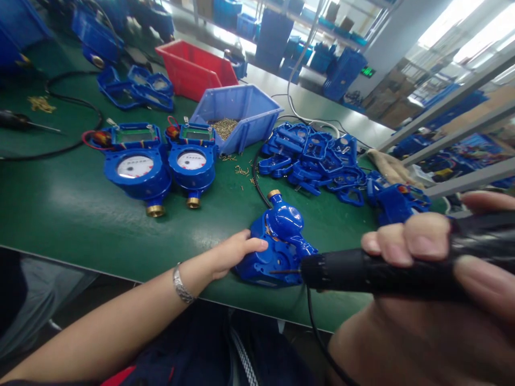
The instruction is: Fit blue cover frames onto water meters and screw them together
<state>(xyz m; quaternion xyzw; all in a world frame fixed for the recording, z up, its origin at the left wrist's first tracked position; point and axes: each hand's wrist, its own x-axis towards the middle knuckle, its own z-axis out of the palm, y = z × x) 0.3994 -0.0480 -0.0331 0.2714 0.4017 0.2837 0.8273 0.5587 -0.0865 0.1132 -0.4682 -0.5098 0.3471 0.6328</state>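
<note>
A blue water meter (281,225) lies with its underside up at the front edge of the green bench, its brass-threaded end pointing away from me. My left hand (233,252) grips the meter's left side, thumb on top. In my right hand (426,252) is a black electric screwdriver (362,271), held level with fingers wrapped around it. Its thin bit (284,272) reaches over the meter's near part; whether the tip touches a screw cannot be made out. Two more water meters with white dials, one larger (137,169) and one smaller (191,163), stand to the left.
A blue bin (241,115) holds small brass screws (225,128), with loose screws (241,170) beside it. Behind is a red bin (193,69). Blue plastic frames (314,155) are heaped at right. Another screwdriver (24,122) lies far left; a black cable (257,177) crosses the bench.
</note>
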